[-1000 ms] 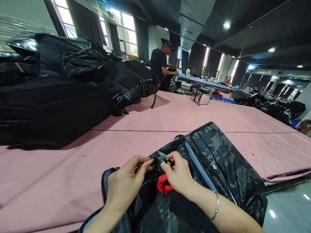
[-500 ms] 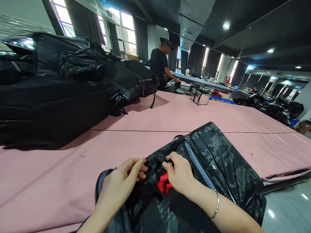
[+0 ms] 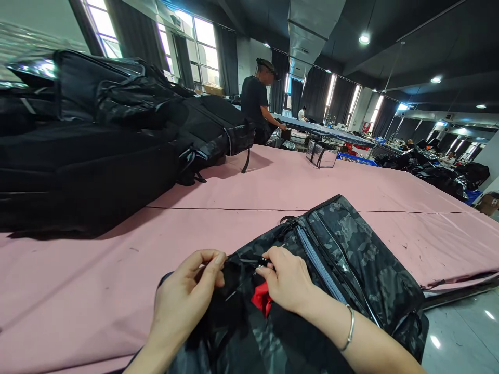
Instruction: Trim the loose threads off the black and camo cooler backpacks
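A black-and-grey camouflage backpack (image 3: 374, 249) lies in front of me, a blue-grey zipper strip (image 3: 317, 262) running across it. Above its near part, my left hand (image 3: 191, 285) is closed in a pinch, thumb against forefinger; what lies between the fingertips is too small to make out. My right hand (image 3: 288, 278), with a bracelet on the wrist, is closed on a small black tool (image 3: 262, 263) that looks like thread snips, its narrow tip pointing left toward my other hand. Just below the right fingers shows a piece of red fabric (image 3: 261, 298). The fingers partly hide the tool.
A pink-covered table (image 3: 218, 228) spreads around the backpack. Black bags (image 3: 86, 171) are heaped high at the left. Toward the far edge stands a clear-sided case (image 3: 322, 154), near a blue crate (image 3: 356, 160). Another person (image 3: 255, 104) works beyond the table.
My left hand has shifted slightly left, widening the gap between the hands. The right hand stays nearly in place, and more of the tool's tip shows. The red fabric has changed shape.
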`<state>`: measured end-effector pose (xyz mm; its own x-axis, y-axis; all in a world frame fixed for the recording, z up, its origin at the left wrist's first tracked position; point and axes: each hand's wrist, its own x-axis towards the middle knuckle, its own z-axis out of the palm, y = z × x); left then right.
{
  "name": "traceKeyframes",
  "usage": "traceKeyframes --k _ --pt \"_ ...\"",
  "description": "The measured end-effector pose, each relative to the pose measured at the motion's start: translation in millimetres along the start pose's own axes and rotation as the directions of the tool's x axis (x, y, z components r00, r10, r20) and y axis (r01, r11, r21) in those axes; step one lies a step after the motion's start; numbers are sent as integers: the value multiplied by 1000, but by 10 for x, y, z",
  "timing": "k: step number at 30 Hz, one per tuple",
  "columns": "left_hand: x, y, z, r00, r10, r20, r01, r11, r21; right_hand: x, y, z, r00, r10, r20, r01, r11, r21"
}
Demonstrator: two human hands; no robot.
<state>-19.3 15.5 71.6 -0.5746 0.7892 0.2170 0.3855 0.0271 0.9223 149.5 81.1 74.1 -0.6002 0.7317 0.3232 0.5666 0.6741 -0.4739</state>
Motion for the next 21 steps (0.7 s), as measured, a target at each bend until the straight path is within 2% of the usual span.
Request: traceKeyframes --k 4,8,10,13,16,18,21 --pt "-71 127 13 1000 -11 -28 6 986 -164 -3 4 31 1000 -7 3 7 1000 -4" --pt "-69 128 -3 993 30 -114 -54 976 -211 16 28 46 999 11 -40 -10 1000 29" --pt "-25 80 -33 993 74 -90 -86 987 -132 25 45 45 997 35 -69 -30 997 65" --pt "51 15 -77 993 90 82 -100 987 123 31 72 42 992 64 -105 -53 993 103" --pt "76 -6 -92 969 136 208 -196 933 303 32 91 44 990 70 -123 -56 992 116" --pt "60 0 -91 962 175 209 -237 915 326 35 100 50 989 75 -125 -59 990 126" --pt "29 26 -84 977 161 141 -197 935 297 42 109 65 989 84 -121 -66 987 144"
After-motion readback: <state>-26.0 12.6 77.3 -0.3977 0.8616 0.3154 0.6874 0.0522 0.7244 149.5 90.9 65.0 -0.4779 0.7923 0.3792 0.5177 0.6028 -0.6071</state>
